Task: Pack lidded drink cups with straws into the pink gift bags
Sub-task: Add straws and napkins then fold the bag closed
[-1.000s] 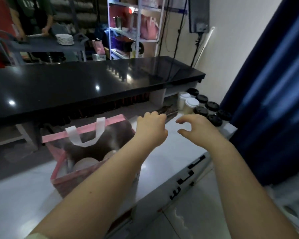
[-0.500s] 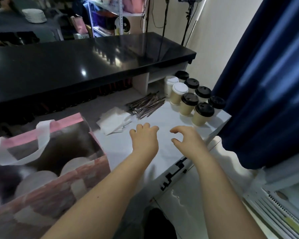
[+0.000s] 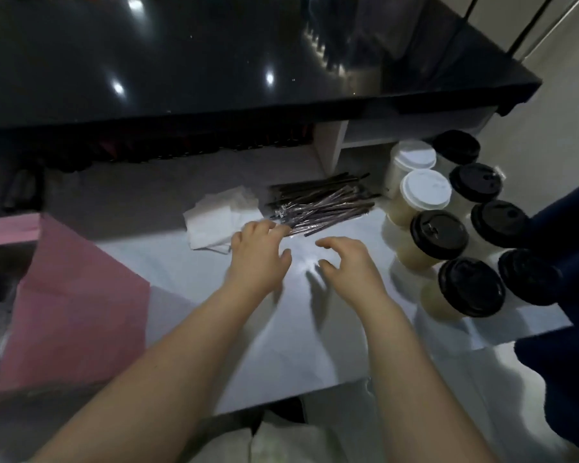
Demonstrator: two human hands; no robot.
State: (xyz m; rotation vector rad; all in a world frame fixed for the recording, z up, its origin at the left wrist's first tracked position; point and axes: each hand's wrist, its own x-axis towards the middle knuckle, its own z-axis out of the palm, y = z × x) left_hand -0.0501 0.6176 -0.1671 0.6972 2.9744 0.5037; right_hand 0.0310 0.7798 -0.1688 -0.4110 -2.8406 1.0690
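On the counter (image 3: 315, 329), straws (image 3: 321, 203) lie between napkins (image 3: 214, 222) at left and cups (image 3: 448, 222) at right; the bag (image 3: 74, 295) stands far left.

This looks like the serving side of a small drinks shop or café. A raised, glossy black counter top (image 3: 214, 61) runs along the far side, with a lower white work surface (image 3: 298, 329) tucked beneath it on the near side. On that surface, lidded takeaway cups (image 3: 438, 233) with black and white lids cluster at the right, and a heap of wrapped straws (image 3: 321, 203) lies beside a pile of paper napkins (image 3: 214, 222) in the middle. A pink gift bag (image 3: 74, 295) stands at the left.
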